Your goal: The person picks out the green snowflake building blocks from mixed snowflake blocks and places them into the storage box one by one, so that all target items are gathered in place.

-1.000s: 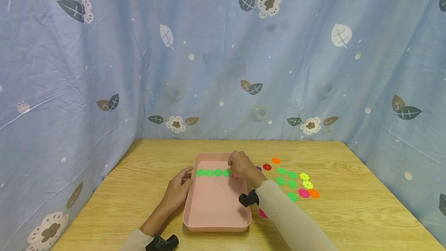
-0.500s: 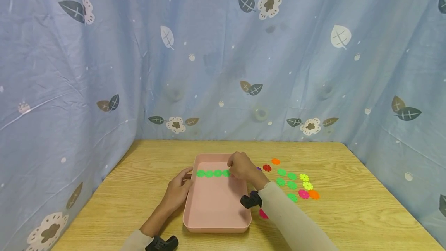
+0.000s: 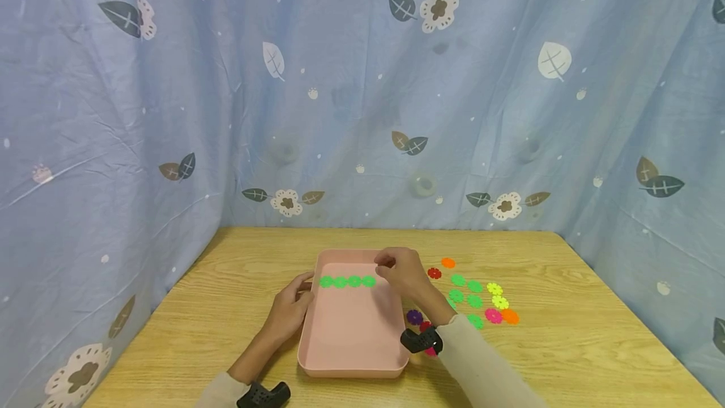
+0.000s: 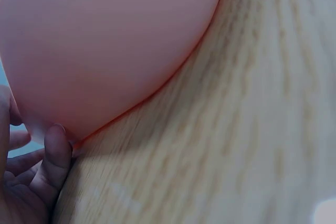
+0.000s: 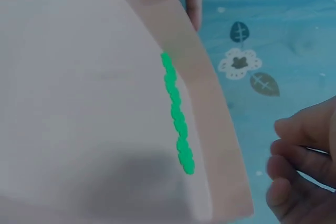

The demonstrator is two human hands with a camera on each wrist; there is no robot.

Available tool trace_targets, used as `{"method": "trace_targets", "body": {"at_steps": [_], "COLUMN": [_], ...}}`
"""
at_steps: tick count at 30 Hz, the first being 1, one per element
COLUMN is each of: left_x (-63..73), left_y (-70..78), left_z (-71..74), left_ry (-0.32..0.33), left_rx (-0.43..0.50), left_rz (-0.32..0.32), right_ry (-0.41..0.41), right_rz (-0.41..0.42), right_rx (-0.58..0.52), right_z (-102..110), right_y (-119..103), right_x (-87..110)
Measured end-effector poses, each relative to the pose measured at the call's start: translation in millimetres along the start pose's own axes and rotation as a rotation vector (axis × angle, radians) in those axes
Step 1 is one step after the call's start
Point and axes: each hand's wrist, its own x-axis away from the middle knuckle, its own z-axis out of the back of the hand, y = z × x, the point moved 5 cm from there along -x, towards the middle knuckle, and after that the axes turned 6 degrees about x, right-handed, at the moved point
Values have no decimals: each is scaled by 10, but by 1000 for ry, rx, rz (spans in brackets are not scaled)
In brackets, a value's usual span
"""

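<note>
A row of green flower-shaped discs (image 3: 347,281) lies across the far part of the pink tray (image 3: 354,339), edge to edge. My left hand (image 3: 291,307) rests against the tray's left outer wall. In the left wrist view its thumb (image 4: 56,148) touches the tray's side low down, near the table. Over the tray's far right corner hovers my right hand (image 3: 402,269), its fingers loosely bent and nothing between them. The right wrist view shows these fingers (image 5: 294,156) apart from the green row, beyond the tray's rim.
Loose discs lie right of the tray: several green (image 3: 474,301), yellow (image 3: 494,288), orange (image 3: 448,262), red (image 3: 434,273), pink (image 3: 493,315) and purple (image 3: 415,317). The right forearm passes over some of them. A blue patterned curtain (image 3: 362,112) hangs behind the wooden table (image 3: 566,332).
My right hand has lifted off the right end of the green row and drawn back to the right. The last green disc now shows fully. The left hand has stayed at the tray.
</note>
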Motion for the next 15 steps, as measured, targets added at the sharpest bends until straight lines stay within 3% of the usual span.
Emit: {"method": "trace_targets", "body": {"at_steps": [5,15], "left_x": [22,13], "left_y": [-7,10], "left_z": [-11,3], "left_ry": [-11,-14], "left_rx": [13,25], "left_rz": [4,-5], "right_ry": [112,169], "right_rz": [6,-62], "right_rx": [-34,-21], "right_z": [105,236], "right_y": [99,373], "right_x": [105,263]}}
